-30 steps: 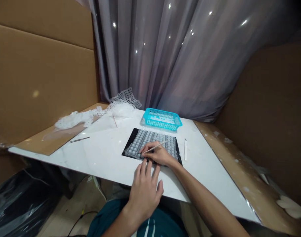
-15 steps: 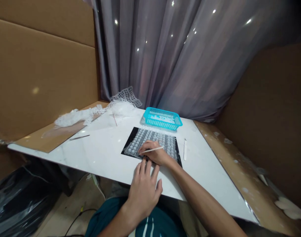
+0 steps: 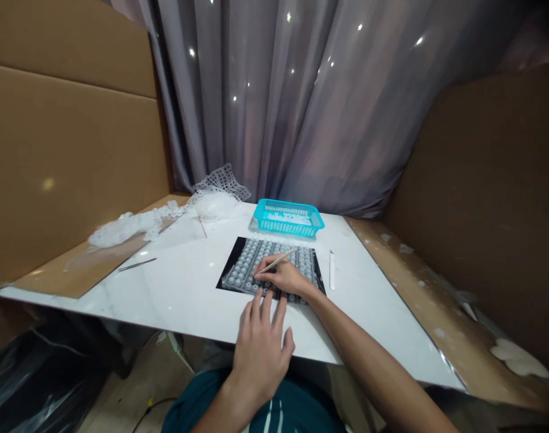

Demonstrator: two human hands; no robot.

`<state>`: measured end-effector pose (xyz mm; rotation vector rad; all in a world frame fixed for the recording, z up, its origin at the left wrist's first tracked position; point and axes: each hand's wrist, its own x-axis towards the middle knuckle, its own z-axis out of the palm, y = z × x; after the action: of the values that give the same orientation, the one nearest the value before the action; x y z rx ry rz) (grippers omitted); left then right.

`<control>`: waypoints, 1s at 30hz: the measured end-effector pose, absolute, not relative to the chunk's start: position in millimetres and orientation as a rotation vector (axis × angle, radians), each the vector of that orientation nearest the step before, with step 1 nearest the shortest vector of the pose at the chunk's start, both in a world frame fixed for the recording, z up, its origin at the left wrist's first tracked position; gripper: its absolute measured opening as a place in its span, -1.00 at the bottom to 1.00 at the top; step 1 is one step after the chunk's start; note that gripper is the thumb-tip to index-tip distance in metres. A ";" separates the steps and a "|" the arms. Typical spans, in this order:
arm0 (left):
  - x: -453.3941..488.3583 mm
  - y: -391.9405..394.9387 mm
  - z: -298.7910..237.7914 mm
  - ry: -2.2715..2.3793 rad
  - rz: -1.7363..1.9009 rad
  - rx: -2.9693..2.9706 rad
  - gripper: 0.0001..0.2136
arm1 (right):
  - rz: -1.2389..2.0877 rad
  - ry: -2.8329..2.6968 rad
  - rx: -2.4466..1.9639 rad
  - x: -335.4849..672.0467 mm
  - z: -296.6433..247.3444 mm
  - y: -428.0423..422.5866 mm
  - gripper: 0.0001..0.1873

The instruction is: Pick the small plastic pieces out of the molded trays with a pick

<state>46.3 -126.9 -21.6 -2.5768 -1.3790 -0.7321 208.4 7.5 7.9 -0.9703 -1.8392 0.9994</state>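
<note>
A thin pale stick is pinched in my right hand, its lower tip down among the small domes. Under that hand lies a clear plastic tray with rows of small round white pieces, on a black sheet. Part of the tray is covered by my hand. My left hand rests flat with fingers spread, its fingertips at the near edge of the tray. What exactly the stick's tip touches is too small to make out.
Beyond the tray stands a turquoise basket holding white bits. A white-handled knife-like tool lies to the right, dark tweezers to the left. White netting and crumpled plastic sit back left. Cardboard walls flank the white table.
The stick has tilted more upright in my right hand, its upper end swinging up and away. My left hand stays spread near the tray's edge. The camera view has shifted slightly.
</note>
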 end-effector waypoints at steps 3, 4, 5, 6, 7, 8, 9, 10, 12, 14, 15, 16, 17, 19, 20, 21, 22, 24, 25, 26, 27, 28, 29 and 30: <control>45.6 -126.8 -23.0 -1.371 -0.738 -2.568 -0.46 | 1.023 -1.840 -0.948 207.0 8.4 5.9 -0.89; 45.4 -126.6 -23.6 -1.368 -0.740 -2.567 -0.46 | 1.025 -1.836 -0.941 206.4 8.4 5.5 -0.88; 45.3 -126.4 -24.1 -1.365 -0.741 -2.568 -0.46 | 1.022 -1.835 -0.935 205.8 8.5 5.3 -0.88; 45.4 -126.2 -24.6 -1.362 -0.741 -2.571 -0.46 | 1.012 -1.841 -0.932 205.2 8.5 5.1 -0.88; 45.5 -126.1 -24.9 -1.360 -0.745 -2.571 -0.46 | 0.994 -1.855 -0.931 204.7 8.7 4.9 -0.89; 45.8 -126.0 -25.0 -1.360 -0.751 -2.570 -0.47 | 0.968 -1.875 -0.932 204.2 9.0 4.7 -0.91; 46.1 -125.9 -24.9 -1.362 -0.759 -2.567 -0.48 | 0.936 -1.898 -0.933 203.9 9.3 4.5 -0.93; 46.4 -125.9 -24.7 -1.362 -0.768 -2.566 -0.48 | 0.904 -1.921 -0.937 203.7 9.6 4.3 -0.95; 46.9 -126.1 -23.8 -1.363 -0.784 -2.568 -0.49 | 0.868 -1.940 -0.944 203.7 10.1 4.0 -0.96; 46.9 -126.5 -22.6 -1.365 -0.791 -2.574 -0.49 | 0.897 -1.916 -0.948 204.1 10.1 3.8 -0.95; 46.8 -126.6 -22.0 -1.366 -0.791 -2.576 -0.49 | 0.930 -1.895 -0.947 204.4 9.9 3.8 -0.94; 46.7 -126.8 -21.5 -1.368 -0.789 -2.578 -0.49 | 0.966 -1.875 -0.944 204.7 9.6 3.9 -0.93; 46.6 -126.9 -21.1 -1.369 -0.786 -2.579 -0.48 | 0.997 -1.856 -0.941 205.1 9.1 4.1 -0.92; 46.5 -127.1 -20.6 -1.371 -0.780 -2.581 -0.48 | 1.039 -1.834 -0.938 205.8 8.0 4.7 -0.90; 46.5 -127.1 -20.6 -1.373 -0.778 -2.580 -0.48 | 1.051 -1.828 -0.940 206.0 7.5 5.1 -0.89; 46.6 -127.0 -20.8 -1.375 -0.778 -2.579 -0.48 | 1.059 -1.823 -0.944 206.2 7.0 5.5 -0.88; 46.8 -127.0 -21.1 -1.377 -0.779 -2.578 -0.48 | 1.066 -1.820 -0.949 206.2 6.7 5.9 -0.87; 47.1 -126.7 -22.0 -1.381 -0.784 -2.579 -0.48 | 1.072 -1.819 -0.951 206.0 6.5 6.4 -0.84; 47.2 -126.6 -22.6 -1.380 -0.786 -2.582 -0.49 | 1.069 -1.822 -0.946 205.7 6.7 6.4 -0.82; 47.3 -126.4 -23.0 -1.379 -0.790 -2.584 -0.49 | 1.063 -1.831 -0.935 205.3 6.9 6.3 -0.81; 47.3 -126.3 -23.5 -1.379 -0.794 -2.584 -0.49 | 1.056 -1.845 -0.920 204.9 7.2 6.1 -0.81; 47.3 -126.3 -23.8 -1.378 -0.799 -2.583 -0.49 | 1.048 -1.861 -0.906 204.5 7.4 5.9 -0.81; 47.3 -126.3 -24.0 -1.378 -0.802 -2.582 -0.48 | 1.044 -1.873 -0.894 204.1 7.4 5.7 -0.81; 47.4 -126.3 -24.2 -1.380 -0.805 -2.580 -0.48 | 1.046 -1.876 -0.888 203.8 7.3 5.6 -0.81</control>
<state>47.4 -126.3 -24.2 -2.5798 -1.3797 -0.8047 203.8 5.6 7.3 -0.8875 -1.8765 1.0460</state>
